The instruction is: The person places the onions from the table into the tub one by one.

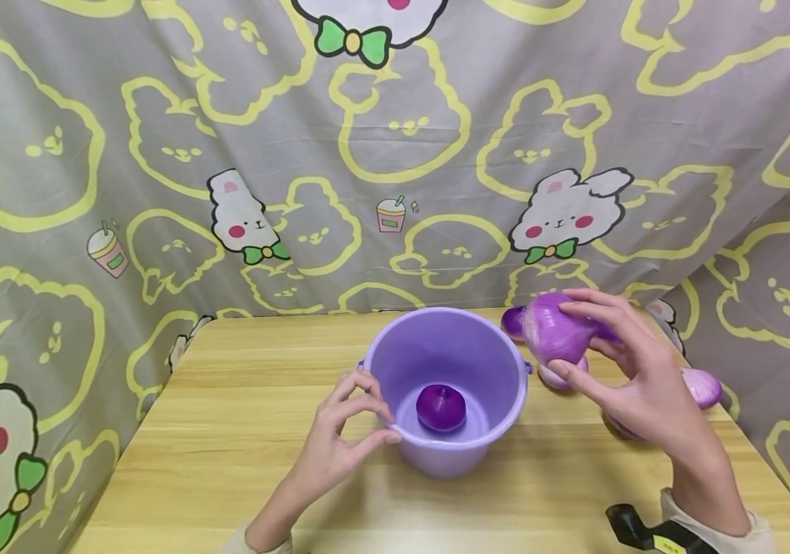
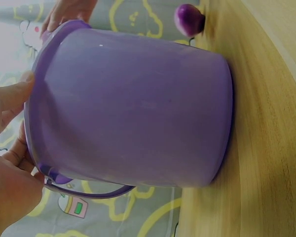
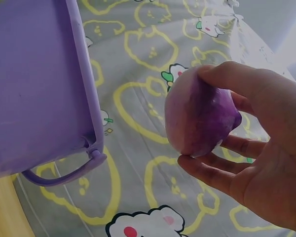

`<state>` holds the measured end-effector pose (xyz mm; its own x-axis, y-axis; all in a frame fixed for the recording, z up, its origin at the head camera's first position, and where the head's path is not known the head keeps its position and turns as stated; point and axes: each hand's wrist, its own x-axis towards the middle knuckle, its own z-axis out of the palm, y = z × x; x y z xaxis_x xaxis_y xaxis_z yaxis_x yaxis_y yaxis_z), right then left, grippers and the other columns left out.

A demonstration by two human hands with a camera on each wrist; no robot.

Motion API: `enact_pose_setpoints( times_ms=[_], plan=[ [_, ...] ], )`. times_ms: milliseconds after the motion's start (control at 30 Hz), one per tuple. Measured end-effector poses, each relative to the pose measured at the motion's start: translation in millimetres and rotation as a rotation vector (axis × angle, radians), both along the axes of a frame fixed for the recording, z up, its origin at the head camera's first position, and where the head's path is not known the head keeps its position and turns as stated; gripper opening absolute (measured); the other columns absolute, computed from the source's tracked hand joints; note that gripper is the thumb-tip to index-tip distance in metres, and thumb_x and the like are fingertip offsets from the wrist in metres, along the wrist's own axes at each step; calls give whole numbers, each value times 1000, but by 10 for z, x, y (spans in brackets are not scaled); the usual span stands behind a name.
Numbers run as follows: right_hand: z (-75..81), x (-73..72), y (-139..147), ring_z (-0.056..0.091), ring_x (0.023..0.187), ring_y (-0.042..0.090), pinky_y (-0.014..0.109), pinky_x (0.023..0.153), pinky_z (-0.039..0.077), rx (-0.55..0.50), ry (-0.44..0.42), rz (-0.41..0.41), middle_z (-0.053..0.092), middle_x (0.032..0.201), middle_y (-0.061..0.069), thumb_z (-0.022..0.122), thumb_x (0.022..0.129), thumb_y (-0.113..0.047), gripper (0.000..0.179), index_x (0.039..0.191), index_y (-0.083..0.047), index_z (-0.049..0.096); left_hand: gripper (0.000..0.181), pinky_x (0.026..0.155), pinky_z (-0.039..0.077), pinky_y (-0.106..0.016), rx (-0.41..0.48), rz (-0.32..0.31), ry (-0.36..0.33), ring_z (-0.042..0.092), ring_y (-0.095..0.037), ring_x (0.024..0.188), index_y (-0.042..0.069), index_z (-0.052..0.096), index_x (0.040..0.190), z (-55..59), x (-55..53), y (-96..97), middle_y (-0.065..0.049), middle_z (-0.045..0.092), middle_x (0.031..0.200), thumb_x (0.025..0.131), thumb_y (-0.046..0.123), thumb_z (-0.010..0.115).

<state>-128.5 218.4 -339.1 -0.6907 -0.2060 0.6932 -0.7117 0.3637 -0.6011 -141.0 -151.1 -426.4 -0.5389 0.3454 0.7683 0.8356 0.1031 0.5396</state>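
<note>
A purple onion [image 1: 551,329] is in my right hand [image 1: 647,381], pinched between thumb and fingertips, right of the bucket and raised above the table. The right wrist view shows the same onion [image 3: 197,116] clear of the bucket wall [image 3: 34,84]. My left hand [image 1: 335,435] grips the near left rim of the lilac bucket [image 1: 446,460] between thumb and fingers. Upright on the table, the bucket has one dark purple onion [image 1: 441,408] on its floor. In the left wrist view, the bucket's handle [image 2: 96,194] hangs down along the far side.
Several more onions lie on the table right of the bucket, among them a dark one [image 1: 513,323], a paler one [image 1: 564,377] and one at the right [image 1: 702,388], partly behind my right hand. A patterned curtain [image 1: 395,254] borders the wooden table [image 1: 249,400] at the back.
</note>
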Motion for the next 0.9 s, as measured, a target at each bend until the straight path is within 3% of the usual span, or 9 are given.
enact_pose_setpoints(
  times_ms=[333,567,900],
  plan=[
    [-13,36,-87,57,127,20,23,93,55,13,-34,5,50,147,15,85,65,23,80,137,1,59,18,109,40,-43,2,-5,-8,55,-30,104,14,72,93,-14,1,-2,-5,58,102,81,13,87],
    [-3,38,-109,55,130,19,23,91,55,48,-28,-14,51,147,11,86,65,20,80,137,-2,60,20,113,38,-45,-7,6,-15,55,-29,106,15,72,93,-18,1,4,-5,58,103,80,12,87],
    [-10,2,-142,53,132,23,22,90,56,65,22,33,54,144,19,89,60,19,80,134,0,62,17,115,37,-46,-6,19,9,55,-33,105,15,72,93,-15,-16,14,-4,57,103,83,16,86]
  ],
)
